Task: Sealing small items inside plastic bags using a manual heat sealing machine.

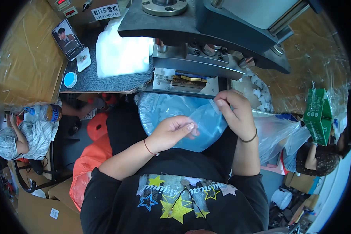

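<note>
Two bare hands, one left hand (173, 130) and one right hand (235, 111); two thin wristbands (250, 139), one per wrist; one translucent plastic tube (203, 116); one lined basin (145, 113); one press machine (238, 29); one smartphone (68, 40); one round blue-topped tub (70, 80); two red digital displays (70, 12); one green carton (316, 117); one bottle (54, 113); at least two co-workers (318, 159); several white pieces (264, 93), too crowded for an exact count.

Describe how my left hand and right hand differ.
The left hand is lower in the picture; the right hand is higher, nearer the press. The left hand has a thin cord with a small bead at its wrist; the right hand has a darker band. Both are ungloved and hold the same translucent plastic piece.
</note>
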`<move>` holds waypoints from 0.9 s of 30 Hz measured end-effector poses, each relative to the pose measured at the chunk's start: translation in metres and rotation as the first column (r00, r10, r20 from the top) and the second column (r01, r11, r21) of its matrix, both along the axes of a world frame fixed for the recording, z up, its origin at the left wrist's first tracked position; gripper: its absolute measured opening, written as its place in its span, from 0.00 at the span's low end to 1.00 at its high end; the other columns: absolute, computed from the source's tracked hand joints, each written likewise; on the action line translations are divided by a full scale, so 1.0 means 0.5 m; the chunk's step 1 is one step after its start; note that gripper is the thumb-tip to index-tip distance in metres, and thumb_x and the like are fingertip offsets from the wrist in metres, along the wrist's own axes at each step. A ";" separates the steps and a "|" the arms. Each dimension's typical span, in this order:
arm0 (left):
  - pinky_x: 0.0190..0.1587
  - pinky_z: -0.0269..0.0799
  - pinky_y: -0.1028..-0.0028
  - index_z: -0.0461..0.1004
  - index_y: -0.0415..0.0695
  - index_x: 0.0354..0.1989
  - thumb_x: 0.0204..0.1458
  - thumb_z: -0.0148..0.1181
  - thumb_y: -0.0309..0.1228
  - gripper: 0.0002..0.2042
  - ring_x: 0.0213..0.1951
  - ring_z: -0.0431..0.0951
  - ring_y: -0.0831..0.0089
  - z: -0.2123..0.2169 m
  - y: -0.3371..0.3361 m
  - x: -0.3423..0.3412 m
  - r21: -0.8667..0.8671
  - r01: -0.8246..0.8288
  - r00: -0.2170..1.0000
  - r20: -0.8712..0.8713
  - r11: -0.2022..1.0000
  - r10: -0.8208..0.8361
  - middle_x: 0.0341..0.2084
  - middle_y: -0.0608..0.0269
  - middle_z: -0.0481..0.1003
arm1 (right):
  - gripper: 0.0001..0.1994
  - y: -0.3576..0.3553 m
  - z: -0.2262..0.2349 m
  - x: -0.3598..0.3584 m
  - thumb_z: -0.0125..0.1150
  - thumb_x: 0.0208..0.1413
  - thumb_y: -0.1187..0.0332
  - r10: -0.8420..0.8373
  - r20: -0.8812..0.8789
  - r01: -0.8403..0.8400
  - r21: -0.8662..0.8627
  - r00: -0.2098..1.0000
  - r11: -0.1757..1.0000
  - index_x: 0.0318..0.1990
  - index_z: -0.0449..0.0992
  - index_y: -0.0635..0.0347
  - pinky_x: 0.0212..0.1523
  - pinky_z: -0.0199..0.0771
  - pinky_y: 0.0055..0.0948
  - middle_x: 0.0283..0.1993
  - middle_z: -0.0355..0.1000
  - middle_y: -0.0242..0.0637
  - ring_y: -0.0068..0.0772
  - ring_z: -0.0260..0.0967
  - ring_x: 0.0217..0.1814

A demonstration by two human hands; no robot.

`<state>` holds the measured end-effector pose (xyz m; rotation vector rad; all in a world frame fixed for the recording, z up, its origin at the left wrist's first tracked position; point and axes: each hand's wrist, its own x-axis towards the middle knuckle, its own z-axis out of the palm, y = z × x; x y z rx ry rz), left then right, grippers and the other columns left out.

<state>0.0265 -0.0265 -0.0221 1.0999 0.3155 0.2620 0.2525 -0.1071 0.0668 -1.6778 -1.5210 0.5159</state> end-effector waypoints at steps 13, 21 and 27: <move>0.38 0.81 0.72 0.75 0.40 0.47 0.61 0.60 0.27 0.09 0.39 0.84 0.69 0.012 0.058 0.007 -0.257 -0.134 0.979 -0.181 0.957 0.088 0.40 0.56 0.81 | 0.13 -0.013 -0.068 0.168 0.59 0.56 0.75 -0.216 0.631 0.220 0.074 0.745 0.973 0.49 0.75 0.64 0.52 0.72 0.45 0.53 0.73 0.50 0.58 0.70 0.53; 0.40 0.76 0.71 0.70 0.38 0.47 0.60 0.61 0.28 0.11 0.41 0.79 0.72 -0.013 0.124 0.014 0.112 -0.338 0.931 -0.106 0.934 0.350 0.41 0.57 0.76 | 0.14 0.007 -0.103 0.165 0.61 0.51 0.78 -0.317 0.687 0.211 0.236 0.654 0.948 0.47 0.73 0.64 0.55 0.71 0.45 0.57 0.70 0.49 0.59 0.68 0.57; 0.66 0.55 0.49 0.57 0.41 0.70 0.59 0.58 0.45 0.34 0.68 0.58 0.42 0.006 0.320 -0.090 0.917 0.218 0.643 0.123 -0.334 0.756 0.67 0.39 0.57 | 0.16 0.012 -0.092 0.193 0.60 0.54 0.78 -0.154 0.575 0.297 -0.163 0.804 0.941 0.51 0.71 0.64 0.53 0.73 0.43 0.55 0.71 0.51 0.60 0.70 0.56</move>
